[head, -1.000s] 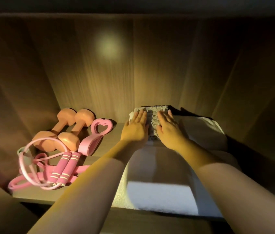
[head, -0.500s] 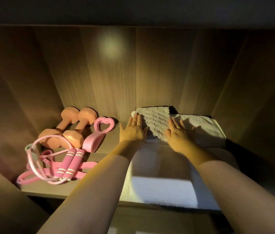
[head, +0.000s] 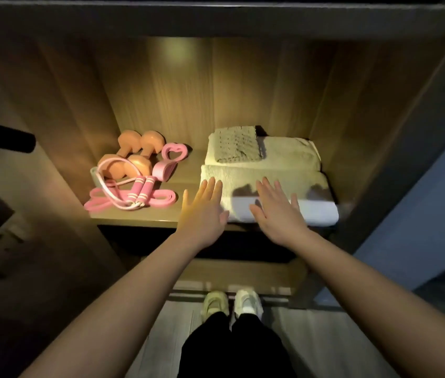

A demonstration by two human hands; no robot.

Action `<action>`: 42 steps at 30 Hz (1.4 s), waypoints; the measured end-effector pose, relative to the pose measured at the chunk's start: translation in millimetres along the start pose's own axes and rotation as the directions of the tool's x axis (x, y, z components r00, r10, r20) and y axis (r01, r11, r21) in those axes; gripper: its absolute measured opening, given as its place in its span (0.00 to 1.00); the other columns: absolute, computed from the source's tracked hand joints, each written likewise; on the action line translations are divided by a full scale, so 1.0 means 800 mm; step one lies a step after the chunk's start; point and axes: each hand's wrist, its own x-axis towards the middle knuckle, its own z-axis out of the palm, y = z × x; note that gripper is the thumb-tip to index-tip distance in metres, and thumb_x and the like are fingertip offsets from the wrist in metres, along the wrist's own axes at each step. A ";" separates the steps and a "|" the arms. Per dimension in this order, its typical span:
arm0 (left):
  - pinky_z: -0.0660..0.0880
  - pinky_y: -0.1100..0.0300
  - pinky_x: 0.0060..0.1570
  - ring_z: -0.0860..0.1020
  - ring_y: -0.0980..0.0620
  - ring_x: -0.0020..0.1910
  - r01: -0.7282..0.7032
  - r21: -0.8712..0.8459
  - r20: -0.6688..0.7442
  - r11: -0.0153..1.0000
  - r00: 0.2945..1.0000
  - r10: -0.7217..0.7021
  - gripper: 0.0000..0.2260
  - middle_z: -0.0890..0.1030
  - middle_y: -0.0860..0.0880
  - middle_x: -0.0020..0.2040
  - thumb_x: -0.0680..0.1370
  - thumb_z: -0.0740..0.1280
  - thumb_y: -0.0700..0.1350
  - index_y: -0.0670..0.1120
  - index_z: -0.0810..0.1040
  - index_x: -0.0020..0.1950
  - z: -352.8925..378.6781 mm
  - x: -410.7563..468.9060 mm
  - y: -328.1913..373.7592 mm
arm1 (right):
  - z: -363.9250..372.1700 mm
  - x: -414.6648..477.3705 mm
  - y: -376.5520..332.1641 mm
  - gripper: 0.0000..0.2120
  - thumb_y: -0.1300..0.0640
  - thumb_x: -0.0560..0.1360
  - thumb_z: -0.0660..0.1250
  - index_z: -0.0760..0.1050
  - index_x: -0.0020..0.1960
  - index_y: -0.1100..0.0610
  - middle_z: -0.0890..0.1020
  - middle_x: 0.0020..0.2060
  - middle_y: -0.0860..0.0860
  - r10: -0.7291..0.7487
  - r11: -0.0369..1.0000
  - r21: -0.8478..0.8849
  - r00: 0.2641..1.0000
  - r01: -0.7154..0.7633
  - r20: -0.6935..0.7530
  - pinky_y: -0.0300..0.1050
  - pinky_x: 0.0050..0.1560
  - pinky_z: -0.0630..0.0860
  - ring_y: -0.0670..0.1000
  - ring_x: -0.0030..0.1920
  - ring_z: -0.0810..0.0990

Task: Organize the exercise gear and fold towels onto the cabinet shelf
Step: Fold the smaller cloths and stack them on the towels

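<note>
Folded white towels [head: 275,167] lie stacked on the right half of the cabinet shelf [head: 139,218], with a small grey textured towel [head: 236,144] on top at the back. Two orange dumbbells [head: 134,151], a pink heart-shaped resistance puller [head: 169,162], a pink jump rope [head: 140,190] and a pink band [head: 101,201] lie on the left half. My left hand [head: 202,208] hovers open at the shelf's front edge, beside the towels. My right hand [head: 275,211] is open, fingers spread, in front of the lowest towel's front edge; contact cannot be told.
Wooden walls close the shelf at the back and both sides. A lower shelf [head: 243,271] sits beneath. My feet in pale shoes [head: 230,302] stand on the floor below. A dark bar [head: 3,139] juts in from the left. A blue-grey wall [head: 417,219] is on the right.
Both hands have drawn back from the grey towel at the back to the shelf's front edge. The view has pulled away from the cabinet, showing the floor and my feet.
</note>
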 end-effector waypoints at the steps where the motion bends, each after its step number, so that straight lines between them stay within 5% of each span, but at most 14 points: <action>1: 0.48 0.41 0.75 0.44 0.49 0.79 -0.009 -0.002 0.001 1.000 1.000 0.009 0.31 0.45 0.47 0.81 0.83 0.55 0.54 0.45 0.44 0.80 0.002 -0.029 0.004 | 0.007 -0.027 -0.007 0.29 0.43 0.83 0.49 0.46 0.80 0.52 0.47 0.80 0.48 -0.019 1.000 0.024 1.000 0.019 0.010 0.63 0.76 0.45 0.52 0.79 0.43; 16: 0.44 0.45 0.76 0.48 0.56 0.79 0.107 -0.243 0.178 0.964 0.982 -0.064 0.29 0.53 0.52 0.80 0.81 0.59 0.53 0.49 0.54 0.80 0.105 -0.332 0.038 | 0.104 -0.334 -0.013 0.29 0.41 0.82 0.52 0.49 0.80 0.49 0.49 0.79 0.44 0.046 0.969 0.224 0.967 -0.104 0.250 0.58 0.77 0.45 0.46 0.79 0.43; 21: 0.56 0.49 0.74 0.59 0.52 0.76 0.202 -0.280 0.273 0.938 0.954 -0.124 0.22 0.64 0.51 0.76 0.81 0.59 0.53 0.50 0.67 0.75 0.126 -0.366 0.053 | 0.132 -0.367 -0.016 0.26 0.44 0.82 0.55 0.59 0.78 0.49 0.53 0.79 0.49 0.101 0.949 0.249 0.935 -0.194 0.340 0.58 0.77 0.48 0.51 0.79 0.47; 24: 0.68 0.53 0.64 0.68 0.51 0.65 0.181 -0.237 0.202 0.955 0.970 -0.134 0.16 0.72 0.52 0.66 0.79 0.62 0.52 0.50 0.76 0.65 0.129 -0.369 0.057 | 0.145 -0.381 -0.018 0.20 0.47 0.81 0.60 0.71 0.71 0.52 0.63 0.76 0.51 0.153 0.924 0.296 0.945 -0.240 0.290 0.54 0.75 0.57 0.52 0.76 0.59; 27: 0.72 0.54 0.50 0.74 0.50 0.52 0.129 -0.200 0.132 0.971 0.986 -0.104 0.07 0.77 0.50 0.51 0.80 0.60 0.49 0.49 0.76 0.53 0.130 -0.367 0.063 | 0.148 -0.386 -0.021 0.06 0.55 0.79 0.65 0.79 0.51 0.55 0.78 0.61 0.51 0.151 0.910 0.371 0.981 -0.187 0.124 0.52 0.65 0.68 0.53 0.63 0.73; 29: 0.74 0.53 0.40 0.77 0.48 0.43 0.207 -0.317 0.118 0.926 0.977 -0.178 0.05 0.78 0.50 0.43 0.82 0.59 0.48 0.48 0.72 0.51 0.131 -0.367 0.062 | 0.147 -0.388 -0.024 0.05 0.58 0.78 0.65 0.75 0.43 0.52 0.78 0.46 0.48 0.146 0.908 0.392 0.988 -0.151 0.042 0.51 0.54 0.72 0.51 0.50 0.75; 32: 0.69 0.58 0.31 0.75 0.54 0.36 0.363 -0.504 0.071 0.784 0.922 -0.381 0.05 0.76 0.53 0.37 0.83 0.56 0.49 0.49 0.69 0.51 0.132 -0.362 0.051 | 0.147 -0.387 -0.023 0.09 0.56 0.79 0.64 0.70 0.41 0.48 0.74 0.38 0.43 0.140 0.923 0.358 0.990 -0.138 0.021 0.48 0.46 0.68 0.48 0.43 0.72; 38: 0.64 0.73 0.33 0.74 0.66 0.39 0.393 -0.769 0.088 0.504 0.846 -0.525 0.06 0.76 0.58 0.42 0.84 0.57 0.45 0.54 0.72 0.51 0.124 -0.363 0.042 | 0.150 -0.371 -0.011 0.16 0.48 0.79 0.63 0.67 0.34 0.50 0.73 0.30 0.44 0.165 0.944 0.282 0.985 -0.169 0.040 0.47 0.44 0.64 0.52 0.39 0.76; 42: 0.71 0.63 0.35 0.76 0.56 0.39 0.412 -0.845 0.188 0.341 0.826 -0.531 0.09 0.79 0.50 0.42 0.82 0.58 0.40 0.49 0.75 0.47 0.121 -0.363 0.038 | 0.147 -0.359 -0.016 0.08 0.41 0.75 0.65 0.74 0.44 0.44 0.79 0.33 0.43 0.088 0.934 0.330 0.985 -0.133 0.146 0.44 0.53 0.63 0.43 0.39 0.76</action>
